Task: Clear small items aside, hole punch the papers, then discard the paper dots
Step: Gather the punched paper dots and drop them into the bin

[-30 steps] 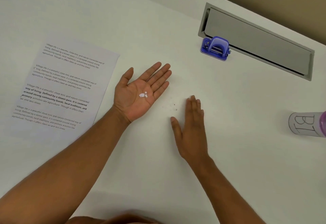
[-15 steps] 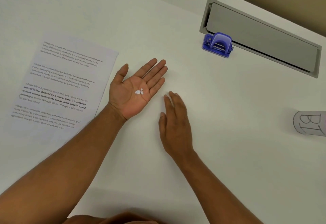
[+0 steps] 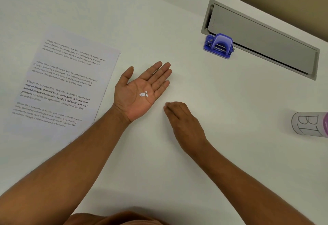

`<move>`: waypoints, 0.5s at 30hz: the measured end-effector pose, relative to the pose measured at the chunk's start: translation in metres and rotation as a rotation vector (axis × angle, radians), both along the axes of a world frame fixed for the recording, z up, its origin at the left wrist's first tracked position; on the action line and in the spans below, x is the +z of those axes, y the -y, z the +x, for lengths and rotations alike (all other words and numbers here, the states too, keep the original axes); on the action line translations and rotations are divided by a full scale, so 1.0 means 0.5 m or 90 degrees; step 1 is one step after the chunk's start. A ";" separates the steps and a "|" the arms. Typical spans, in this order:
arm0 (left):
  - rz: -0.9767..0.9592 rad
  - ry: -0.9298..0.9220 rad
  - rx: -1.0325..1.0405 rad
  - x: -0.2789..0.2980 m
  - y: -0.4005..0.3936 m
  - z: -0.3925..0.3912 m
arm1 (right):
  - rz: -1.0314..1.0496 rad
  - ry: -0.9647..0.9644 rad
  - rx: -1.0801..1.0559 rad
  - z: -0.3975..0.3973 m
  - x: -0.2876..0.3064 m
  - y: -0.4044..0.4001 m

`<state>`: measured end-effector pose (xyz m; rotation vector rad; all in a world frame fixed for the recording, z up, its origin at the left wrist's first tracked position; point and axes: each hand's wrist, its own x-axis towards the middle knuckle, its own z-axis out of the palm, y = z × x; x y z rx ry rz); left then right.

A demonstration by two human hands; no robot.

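White and matte, the table (image 3: 159, 20) fills nearly the whole frame, with a tan wall strip in the upper right corner. At the centre, the left hand (image 3: 142, 91) lies palm up on the tabletop, its fingers straight and close together, the thumb spread off to the upper left. A small cluster of white paper dots (image 3: 143, 94) sits in the hollow of that palm, loose, with no finger curled over it. Just to the lower right of it, the right hand (image 3: 184, 125) is palm down on the table, its fingers bent forward and drawn together so that their tips point at the heel side of the open palm, near it but apart; whether anything lies under those fingertips cannot be told. Both bare forearms run down to the lower edge of the frame.

At the left of the frame, the printed papers (image 3: 65, 86) lie flat, a stack with several paragraphs of text, the right edge just beside the left thumb and wrist. In the upper right, the purple hole punch (image 3: 218, 46) stands on the table, touching the near edge of a long grey recessed flap (image 3: 262, 38) set into the tabletop. At the right edge, a pale cylinder (image 3: 309, 124) with hand-drawn letters lies on its side, partly cut off.
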<state>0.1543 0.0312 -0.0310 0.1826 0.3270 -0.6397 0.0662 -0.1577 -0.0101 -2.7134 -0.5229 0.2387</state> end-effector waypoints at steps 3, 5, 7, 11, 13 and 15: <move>-0.002 -0.004 -0.002 0.001 0.006 -0.008 | 0.019 0.062 0.005 0.012 0.007 -0.003; 0.001 -0.004 -0.004 0.001 0.007 -0.010 | 0.032 0.105 0.015 0.017 0.004 -0.004; 0.003 -0.003 -0.006 0.000 0.007 -0.009 | 0.036 0.104 0.000 0.021 0.003 -0.010; 0.004 -0.001 -0.012 0.001 0.009 -0.006 | 0.031 0.079 -0.055 0.030 0.003 -0.029; 0.005 -0.004 -0.015 0.001 0.009 -0.004 | 0.025 0.070 -0.063 0.036 0.005 -0.037; 0.006 -0.004 -0.018 0.002 0.010 -0.003 | 0.033 0.077 -0.082 0.044 0.011 -0.039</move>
